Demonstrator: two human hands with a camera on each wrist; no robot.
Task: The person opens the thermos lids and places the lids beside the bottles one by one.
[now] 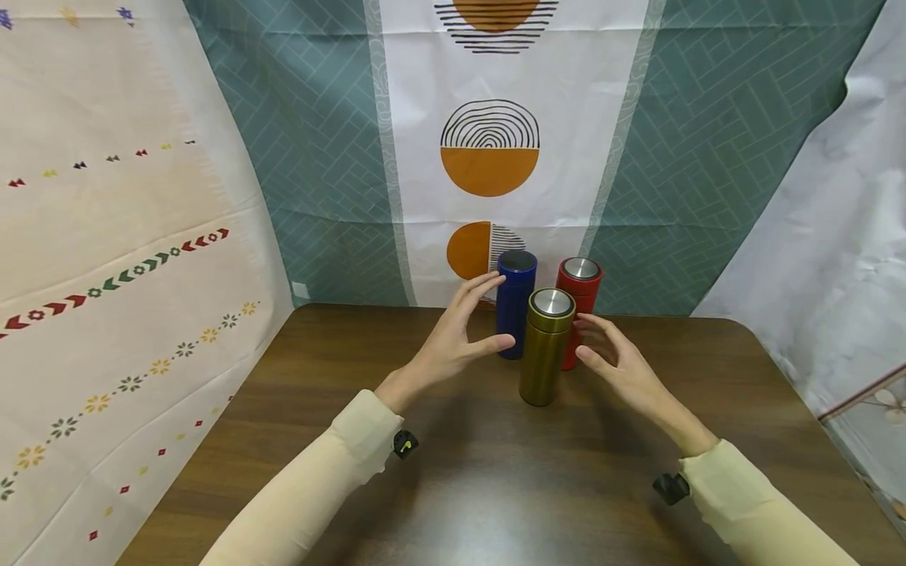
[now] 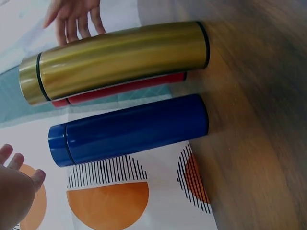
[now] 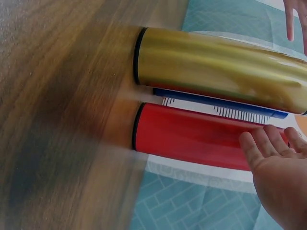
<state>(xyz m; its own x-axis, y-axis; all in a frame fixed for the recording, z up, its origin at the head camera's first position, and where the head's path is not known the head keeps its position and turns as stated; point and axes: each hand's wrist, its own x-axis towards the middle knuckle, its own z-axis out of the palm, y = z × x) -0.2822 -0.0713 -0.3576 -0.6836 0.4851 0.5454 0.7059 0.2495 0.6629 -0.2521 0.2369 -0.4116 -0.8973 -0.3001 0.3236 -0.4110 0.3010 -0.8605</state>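
Three flasks stand upright in a close group on the table: a gold flask (image 1: 543,358) in front, a blue flask (image 1: 515,310) behind to its left, a red flask (image 1: 583,299) behind to its right. Silver lids top the gold and red ones. To the left of the blue flask is my left hand (image 1: 447,339), its thumb apart from the fingers and nothing held. My right hand (image 1: 626,376) is raised at the right, beside the red flask, with loosely bent fingers and nothing in its grasp. Whether its fingertips touch a flask, I cannot tell.
The brown wooden table (image 1: 481,479) reaches back to a patterned green-and-white cloth (image 1: 333,157) hanging behind the flasks. An embroidered cream cloth (image 1: 127,236) hangs at the left, and a pale cloth (image 1: 842,236) at the right.
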